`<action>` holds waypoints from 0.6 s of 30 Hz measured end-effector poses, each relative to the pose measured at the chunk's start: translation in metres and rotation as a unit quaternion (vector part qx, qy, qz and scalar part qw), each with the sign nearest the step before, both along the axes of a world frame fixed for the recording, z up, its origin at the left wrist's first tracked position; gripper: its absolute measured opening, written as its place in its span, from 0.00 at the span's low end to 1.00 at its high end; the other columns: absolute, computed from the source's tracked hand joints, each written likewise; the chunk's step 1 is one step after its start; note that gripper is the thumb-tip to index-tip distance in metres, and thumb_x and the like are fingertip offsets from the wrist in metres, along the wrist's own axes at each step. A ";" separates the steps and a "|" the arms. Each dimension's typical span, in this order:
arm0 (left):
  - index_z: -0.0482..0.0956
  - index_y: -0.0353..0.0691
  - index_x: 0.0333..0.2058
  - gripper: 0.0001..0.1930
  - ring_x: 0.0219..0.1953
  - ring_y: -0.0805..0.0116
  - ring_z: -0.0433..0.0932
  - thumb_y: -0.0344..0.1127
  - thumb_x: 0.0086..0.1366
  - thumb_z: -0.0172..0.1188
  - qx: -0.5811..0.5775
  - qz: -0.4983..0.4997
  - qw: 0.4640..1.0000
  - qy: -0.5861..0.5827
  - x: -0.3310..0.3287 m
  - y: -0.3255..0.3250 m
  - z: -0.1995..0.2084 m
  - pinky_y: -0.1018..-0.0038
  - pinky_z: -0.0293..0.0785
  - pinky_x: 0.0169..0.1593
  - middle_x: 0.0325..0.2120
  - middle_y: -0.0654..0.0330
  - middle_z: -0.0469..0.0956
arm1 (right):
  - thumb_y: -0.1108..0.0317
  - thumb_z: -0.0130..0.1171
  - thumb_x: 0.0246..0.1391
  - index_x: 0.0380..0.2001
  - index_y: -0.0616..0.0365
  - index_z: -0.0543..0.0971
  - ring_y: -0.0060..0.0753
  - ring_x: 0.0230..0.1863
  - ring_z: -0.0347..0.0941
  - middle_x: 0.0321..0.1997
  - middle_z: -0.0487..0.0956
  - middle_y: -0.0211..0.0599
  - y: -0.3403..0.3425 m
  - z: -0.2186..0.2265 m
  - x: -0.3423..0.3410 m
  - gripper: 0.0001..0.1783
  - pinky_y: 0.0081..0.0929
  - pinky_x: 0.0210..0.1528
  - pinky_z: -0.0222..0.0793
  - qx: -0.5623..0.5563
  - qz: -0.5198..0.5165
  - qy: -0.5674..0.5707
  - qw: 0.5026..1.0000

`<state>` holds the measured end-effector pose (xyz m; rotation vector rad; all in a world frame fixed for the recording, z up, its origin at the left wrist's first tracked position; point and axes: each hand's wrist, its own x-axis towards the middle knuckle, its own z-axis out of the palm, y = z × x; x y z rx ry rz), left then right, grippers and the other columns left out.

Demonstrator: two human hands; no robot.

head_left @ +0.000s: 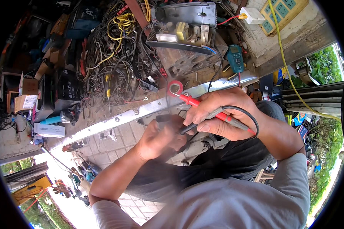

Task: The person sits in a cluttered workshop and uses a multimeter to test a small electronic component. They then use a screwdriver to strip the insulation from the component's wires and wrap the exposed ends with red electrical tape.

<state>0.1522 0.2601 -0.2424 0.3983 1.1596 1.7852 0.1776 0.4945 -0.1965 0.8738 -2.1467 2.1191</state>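
My right hand (pixel 227 116) is closed round two multimeter test probes. The red test probe (pixel 191 100) points up and left, its metal tip over a roll of red tape (pixel 175 88) near the bench edge. The black test probe (pixel 215 113) points down and left toward my left hand, and its black lead loops over my right wrist. My left hand (pixel 160 135), smeared by motion, has its fingers curled round a dark, blurred piece (pixel 165 118) whose kind I cannot make out. Both hands are in front of the bench, above my lap.
A teal multimeter (pixel 236 58) lies at the back right. An opened device with a circuit board (pixel 183 35) rests on a rusty metal block (pixel 179 59). Tangled cables (pixel 114 57) cover the bench's left side. A metal strip (pixel 118 119) edges the bench; a yellow cable (pixel 281 49) hangs at right.
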 end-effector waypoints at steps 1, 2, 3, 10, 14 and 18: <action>0.70 0.29 0.45 0.31 0.25 0.78 0.66 0.58 0.63 0.52 -0.009 0.007 1.000 0.000 0.001 0.001 0.001 0.79 0.62 0.28 0.31 0.58 0.75 | 0.76 0.62 0.49 0.36 0.61 0.77 0.30 0.36 0.78 0.34 0.80 0.37 0.000 0.000 0.000 0.09 0.24 0.38 0.72 -0.002 0.000 -0.003 1.000; 0.71 0.29 0.45 0.31 0.25 0.78 0.66 0.57 0.63 0.52 -0.017 0.013 1.000 0.000 0.002 0.002 0.003 0.80 0.62 0.28 0.30 0.58 0.75 | 0.76 0.62 0.49 0.36 0.61 0.76 0.30 0.36 0.78 0.34 0.80 0.37 0.000 -0.001 0.000 0.09 0.24 0.38 0.72 -0.005 0.001 -0.006 1.000; 0.71 0.28 0.44 0.30 0.24 0.78 0.65 0.57 0.64 0.52 -0.026 0.020 0.999 0.000 0.003 0.003 0.005 0.80 0.62 0.27 0.28 0.59 0.74 | 0.76 0.62 0.49 0.36 0.61 0.76 0.30 0.36 0.78 0.34 0.80 0.37 0.000 -0.002 0.001 0.09 0.24 0.38 0.72 -0.007 0.000 -0.009 1.000; 0.72 0.29 0.43 0.29 0.23 0.78 0.65 0.57 0.64 0.50 -0.021 0.020 1.000 0.007 0.004 0.007 0.009 0.81 0.60 0.27 0.24 0.61 0.72 | 0.76 0.62 0.49 0.36 0.61 0.76 0.29 0.36 0.78 0.34 0.80 0.36 0.001 0.000 0.000 0.09 0.24 0.38 0.72 0.014 -0.005 0.002 1.000; 0.72 0.29 0.42 0.30 0.23 0.79 0.64 0.58 0.64 0.50 -0.022 0.005 1.000 0.011 0.003 0.006 0.008 0.81 0.59 0.26 0.22 0.63 0.70 | 0.76 0.62 0.49 0.36 0.60 0.77 0.28 0.36 0.78 0.34 0.80 0.35 0.001 0.002 0.000 0.09 0.24 0.37 0.72 0.023 0.000 -0.011 1.000; 0.73 0.29 0.42 0.29 0.23 0.79 0.63 0.57 0.65 0.49 -0.016 0.011 1.000 0.012 0.004 0.007 0.006 0.81 0.58 0.26 0.21 0.64 0.69 | 0.76 0.62 0.49 0.35 0.60 0.77 0.28 0.36 0.78 0.34 0.80 0.35 0.001 0.002 0.001 0.09 0.23 0.37 0.73 0.019 -0.003 -0.012 1.000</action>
